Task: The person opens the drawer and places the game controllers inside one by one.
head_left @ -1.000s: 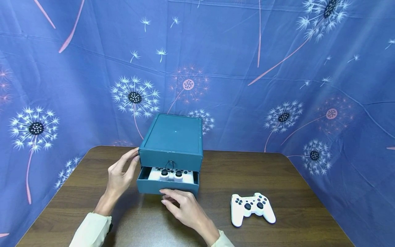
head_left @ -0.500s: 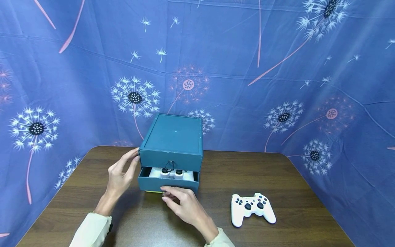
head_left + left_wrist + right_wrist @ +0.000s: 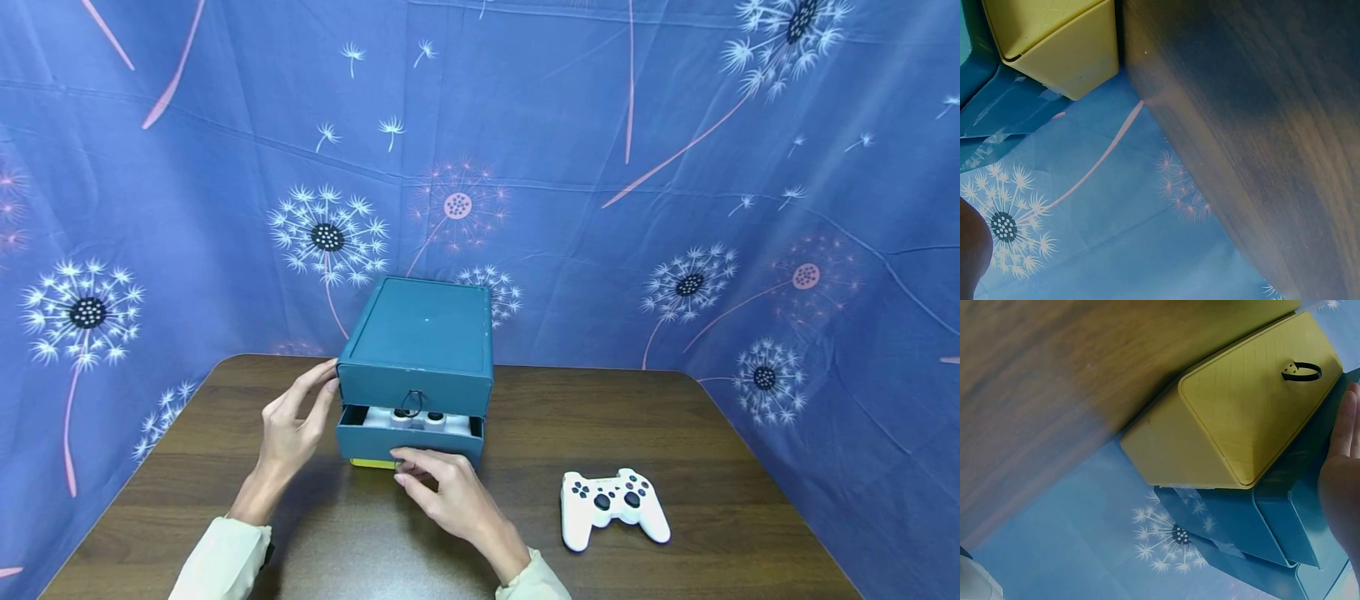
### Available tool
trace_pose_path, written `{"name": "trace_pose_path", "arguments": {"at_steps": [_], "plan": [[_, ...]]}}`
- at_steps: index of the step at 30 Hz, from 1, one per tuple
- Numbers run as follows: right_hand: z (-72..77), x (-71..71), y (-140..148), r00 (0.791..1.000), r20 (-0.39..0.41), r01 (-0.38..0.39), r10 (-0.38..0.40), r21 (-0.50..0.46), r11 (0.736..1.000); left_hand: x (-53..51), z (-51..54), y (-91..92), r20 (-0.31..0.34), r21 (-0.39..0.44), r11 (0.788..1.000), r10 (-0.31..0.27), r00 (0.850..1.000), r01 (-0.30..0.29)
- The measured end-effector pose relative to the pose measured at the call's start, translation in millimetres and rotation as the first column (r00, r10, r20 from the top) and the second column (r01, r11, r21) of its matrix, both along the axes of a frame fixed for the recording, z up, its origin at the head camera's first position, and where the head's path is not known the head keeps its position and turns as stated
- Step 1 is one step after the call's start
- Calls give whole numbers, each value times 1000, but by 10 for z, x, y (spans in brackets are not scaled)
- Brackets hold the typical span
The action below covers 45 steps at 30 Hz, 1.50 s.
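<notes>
A small teal drawer box (image 3: 431, 325) stands at the back of the table. Its middle drawer (image 3: 363, 442) is partly out, with a white game controller (image 3: 456, 425) inside, mostly covered by the top section. My right hand (image 3: 453, 496) has its fingers against that drawer's front; the right wrist view shows these fingers (image 3: 1345, 425) fairly straight. A dark ring pull lies near the thumb, and whether it is touched I cannot tell. With extended fingers and thumb, my left hand (image 3: 288, 429) rests against the box's left side.
Under the teal drawer sits a yellow drawer (image 3: 1241, 406) with a black ring pull (image 3: 1304, 374). A second white controller (image 3: 613, 508) lies on the wooden table (image 3: 675, 425) at the right. Behind hangs a blue dandelion-patterned cloth (image 3: 555, 242).
The middle drawer has slid slightly inward with its controller, and my right hand has moved along with it. More of the yellow drawer shows below. My left hand has stayed still.
</notes>
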State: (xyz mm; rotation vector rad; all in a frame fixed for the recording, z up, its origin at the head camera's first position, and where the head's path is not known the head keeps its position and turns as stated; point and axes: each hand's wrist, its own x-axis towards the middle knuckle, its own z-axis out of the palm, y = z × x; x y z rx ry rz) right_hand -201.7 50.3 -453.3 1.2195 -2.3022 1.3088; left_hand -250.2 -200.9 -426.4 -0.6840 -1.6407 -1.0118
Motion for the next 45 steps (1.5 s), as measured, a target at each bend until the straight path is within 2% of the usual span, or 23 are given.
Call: {"name": "trace_pose_path", "arguments": {"at_steps": [10, 30, 40, 45], "plan": [[3, -28, 3, 1000, -13, -1, 1, -8, 1000, -1, -1, -6, -1, -3, 1000, -1, 1000, 1], [26, -72, -8, 1000, 26, 8, -8, -5, 1000, 9, 7, -3, -2, -1, 1000, -8, 1000, 8], [6, -110, -17, 1000, -6, 23, -23, -16, 1000, 0, 6, -5, -15, 2, 1000, -1, 1000, 1], [8, -124, -19, 1000, 1, 17, -17, -19, 1000, 2, 14, 4, -26, 7, 1000, 1, 1000, -1]]}}
